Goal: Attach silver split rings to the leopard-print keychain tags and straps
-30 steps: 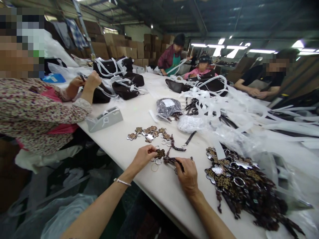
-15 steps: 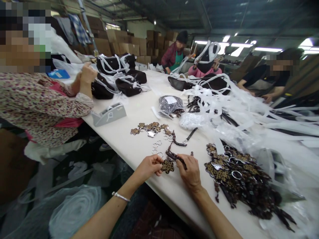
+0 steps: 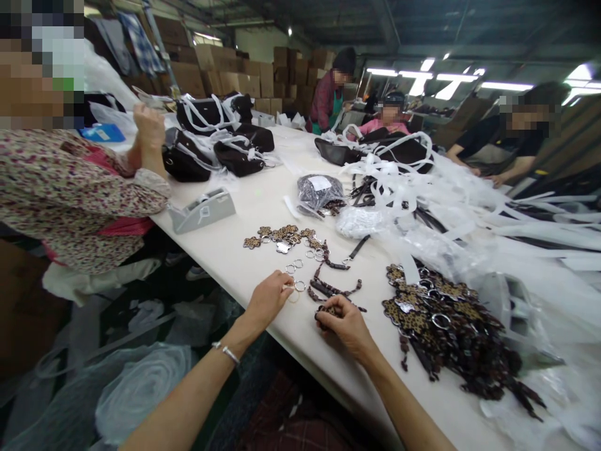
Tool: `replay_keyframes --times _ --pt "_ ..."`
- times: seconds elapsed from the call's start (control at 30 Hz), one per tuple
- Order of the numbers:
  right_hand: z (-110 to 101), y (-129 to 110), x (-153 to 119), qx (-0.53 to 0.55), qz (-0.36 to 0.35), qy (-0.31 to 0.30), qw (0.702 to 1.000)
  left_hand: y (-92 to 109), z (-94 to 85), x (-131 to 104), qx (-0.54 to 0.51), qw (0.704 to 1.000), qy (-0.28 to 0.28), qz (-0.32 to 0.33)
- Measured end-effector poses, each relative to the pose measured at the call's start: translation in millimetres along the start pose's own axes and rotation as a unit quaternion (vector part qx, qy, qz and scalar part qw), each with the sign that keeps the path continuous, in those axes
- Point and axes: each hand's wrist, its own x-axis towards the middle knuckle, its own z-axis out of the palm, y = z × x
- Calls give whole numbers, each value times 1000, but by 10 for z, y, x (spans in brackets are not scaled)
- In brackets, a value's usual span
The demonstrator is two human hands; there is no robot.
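My left hand (image 3: 267,298) is closed in a pinch at the table's near edge, with a metal key ring (image 3: 293,299) at its fingertips. Another silver ring (image 3: 300,286) lies right beside them. My right hand (image 3: 348,326) is closed around a leopard-print flower charm (image 3: 327,311), mostly covered by the fingers. Just beyond it lie dark beaded straps (image 3: 328,287). Farther back are more rings (image 3: 294,265) and a cluster of flower charms (image 3: 286,234). A large heap of charms with rings and dark tassels (image 3: 451,326) spreads to the right of my right hand.
A grey tape dispenser (image 3: 203,211) stands at the table's left edge. Plastic bags and white straps (image 3: 399,188) cover the right side. Black bags (image 3: 235,150) sit at the back. A co-worker in a floral top (image 3: 70,188) is at the left; other people work across the table.
My left hand has let go of the flower charm and moved left and up to the rings. My right hand now holds the charm; the strap it held lies on the table.
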Motion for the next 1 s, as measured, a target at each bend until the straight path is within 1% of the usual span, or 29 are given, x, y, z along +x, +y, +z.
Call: replay_keyframes --times 0.13,0.23,0.4,0.57,0.67,0.77,0.83,0.9,0.93,1.0 --pt "-13 -42 33 4 22 -26 999 -138 18 167 60 997 -38 40" --pt "-14 -10 63 -13 16 -17 1000 -165 40 225 102 989 -72 77" --pt "-7 50 87 -13 5 0 1000 -119 -13 224 143 975 -122 119" --pt "-17 -5 75 8 15 -10 1000 -56 -21 306 132 971 -150 132" --pt "-34 -34 66 16 23 -20 999 -68 -30 375 95 977 -141 126" --pt "-35 -46 55 17 28 -18 999 -80 -73 375 37 988 -104 104" --pt "-25 -52 50 20 28 -14 999 -68 -104 320 -16 995 -65 79" --pt "-14 -58 50 24 29 -14 999 -41 -118 230 -82 995 -30 50" --pt "-10 -60 52 24 30 -16 999 -24 -115 176 -117 992 -21 37" --pt "-7 -63 54 18 27 -15 999 20 -83 62 -176 984 -21 17"
